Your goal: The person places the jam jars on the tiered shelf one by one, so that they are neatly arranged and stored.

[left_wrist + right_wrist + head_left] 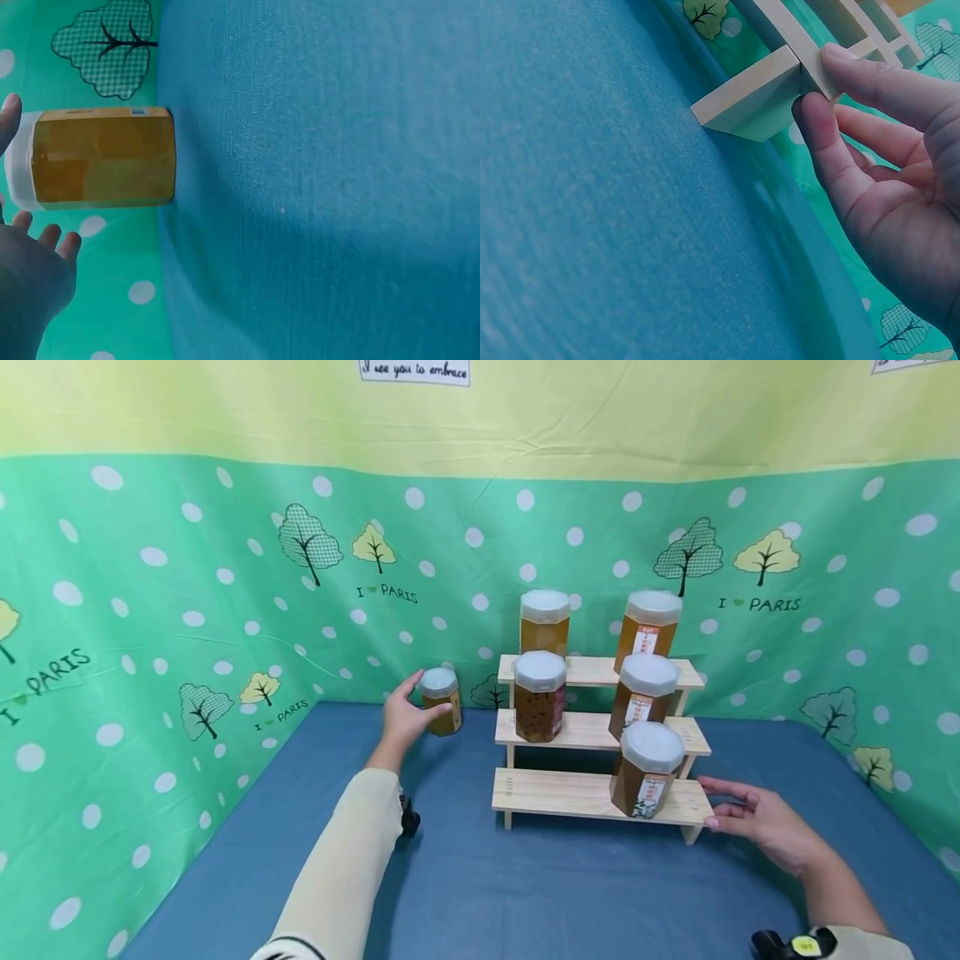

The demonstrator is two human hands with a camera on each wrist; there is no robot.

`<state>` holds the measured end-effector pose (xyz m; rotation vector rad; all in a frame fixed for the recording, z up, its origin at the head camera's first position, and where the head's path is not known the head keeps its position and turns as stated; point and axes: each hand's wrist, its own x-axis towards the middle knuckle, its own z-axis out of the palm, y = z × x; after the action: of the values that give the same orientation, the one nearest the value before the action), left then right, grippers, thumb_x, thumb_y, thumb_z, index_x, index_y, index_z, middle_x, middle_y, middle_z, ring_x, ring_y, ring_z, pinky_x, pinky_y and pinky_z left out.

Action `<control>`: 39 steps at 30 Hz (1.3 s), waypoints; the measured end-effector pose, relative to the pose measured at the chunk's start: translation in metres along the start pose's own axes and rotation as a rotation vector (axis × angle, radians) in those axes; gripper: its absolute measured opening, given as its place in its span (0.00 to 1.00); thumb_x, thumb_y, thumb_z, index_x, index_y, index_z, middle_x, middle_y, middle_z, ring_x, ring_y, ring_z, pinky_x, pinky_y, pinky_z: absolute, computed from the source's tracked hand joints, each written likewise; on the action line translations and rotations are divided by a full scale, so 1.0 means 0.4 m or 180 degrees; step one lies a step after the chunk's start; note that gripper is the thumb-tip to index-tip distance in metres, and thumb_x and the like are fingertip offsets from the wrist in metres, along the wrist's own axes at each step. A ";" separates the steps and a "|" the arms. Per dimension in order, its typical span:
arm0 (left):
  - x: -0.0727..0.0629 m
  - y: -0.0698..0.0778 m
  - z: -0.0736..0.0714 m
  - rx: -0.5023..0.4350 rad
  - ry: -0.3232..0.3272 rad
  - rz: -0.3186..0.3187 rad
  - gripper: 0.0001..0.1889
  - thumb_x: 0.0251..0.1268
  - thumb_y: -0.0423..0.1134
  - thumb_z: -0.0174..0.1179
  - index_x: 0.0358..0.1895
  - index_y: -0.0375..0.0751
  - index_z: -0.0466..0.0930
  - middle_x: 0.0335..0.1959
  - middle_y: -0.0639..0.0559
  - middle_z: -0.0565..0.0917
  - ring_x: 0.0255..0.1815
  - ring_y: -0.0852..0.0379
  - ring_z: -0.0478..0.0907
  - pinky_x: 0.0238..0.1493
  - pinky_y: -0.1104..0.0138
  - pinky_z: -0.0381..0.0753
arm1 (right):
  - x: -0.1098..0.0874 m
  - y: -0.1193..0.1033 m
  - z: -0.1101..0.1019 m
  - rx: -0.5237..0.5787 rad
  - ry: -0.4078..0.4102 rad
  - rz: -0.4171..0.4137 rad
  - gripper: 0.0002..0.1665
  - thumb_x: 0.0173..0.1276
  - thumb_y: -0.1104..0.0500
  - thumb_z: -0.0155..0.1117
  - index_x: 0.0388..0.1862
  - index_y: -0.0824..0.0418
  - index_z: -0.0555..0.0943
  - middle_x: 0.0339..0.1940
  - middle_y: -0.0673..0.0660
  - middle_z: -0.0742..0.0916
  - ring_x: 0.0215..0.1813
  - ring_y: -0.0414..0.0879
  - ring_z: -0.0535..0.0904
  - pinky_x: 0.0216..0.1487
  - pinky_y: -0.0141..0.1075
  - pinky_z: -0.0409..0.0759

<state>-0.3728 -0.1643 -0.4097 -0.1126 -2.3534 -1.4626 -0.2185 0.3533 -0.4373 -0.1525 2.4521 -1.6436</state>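
A small honey jar (444, 722) with a whitish lid stands upright on the blue cloth near the back wall. My left hand (402, 723) is beside it, thumb and fingers spread to either side. In the left wrist view, gaps show between the fingers and the amber jar (105, 159). My right hand (776, 827) pinches the right end of the lowest board of a three-tier wooden stand (558, 789). Seen from the right wrist, thumb and forefinger grip the board's corner (819, 75) above a leg.
Lidded jars fill parts of the stand: two on top, two on the middle tier, and one dark jar (636, 781) at the bottom right. A green dotted curtain (247, 560) hangs behind and along both sides of the blue tablecloth (480, 885).
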 end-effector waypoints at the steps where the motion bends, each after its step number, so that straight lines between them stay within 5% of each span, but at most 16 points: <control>1: 0.003 -0.001 0.003 0.0010 0.0005 -0.0005 0.45 0.50 0.44 0.76 0.73 0.44 0.64 0.73 0.45 0.65 0.72 0.44 0.61 0.67 0.50 0.66 | 0.000 0.000 0.000 0.0003 0.0002 0.0000 0.48 0.64 0.59 0.71 0.73 0.78 0.55 0.57 0.64 0.78 0.44 0.45 0.82 0.45 0.38 0.82; 11: 0.019 -0.009 0.022 0.0041 0.0072 -0.0054 0.43 0.56 0.38 0.73 0.74 0.40 0.61 0.72 0.41 0.65 0.67 0.39 0.68 0.64 0.52 0.71 | 0.002 -0.008 -0.004 -0.0043 0.0010 -0.0035 0.47 0.64 0.59 0.70 0.73 0.77 0.56 0.58 0.64 0.78 0.43 0.46 0.82 0.44 0.38 0.82; 24: 0.015 -0.004 0.026 0.0041 0.0349 -0.0123 0.36 0.52 0.35 0.75 0.66 0.38 0.70 0.60 0.39 0.75 0.59 0.42 0.75 0.56 0.54 0.77 | -0.002 -0.006 -0.004 -0.0076 0.0021 -0.0062 0.46 0.64 0.59 0.70 0.72 0.77 0.57 0.62 0.66 0.76 0.44 0.46 0.82 0.44 0.38 0.82; 39: -0.021 -0.009 0.028 -0.0391 0.0500 -0.0205 0.35 0.43 0.31 0.78 0.59 0.37 0.75 0.57 0.41 0.75 0.56 0.40 0.78 0.53 0.56 0.80 | -0.001 -0.008 0.001 -0.0083 0.0019 -0.0024 0.47 0.64 0.58 0.70 0.73 0.77 0.57 0.63 0.70 0.74 0.44 0.45 0.81 0.44 0.38 0.82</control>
<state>-0.3691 -0.1550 -0.4201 0.0455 -2.1611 -1.5856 -0.2180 0.3519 -0.4344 -0.1608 2.4813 -1.6177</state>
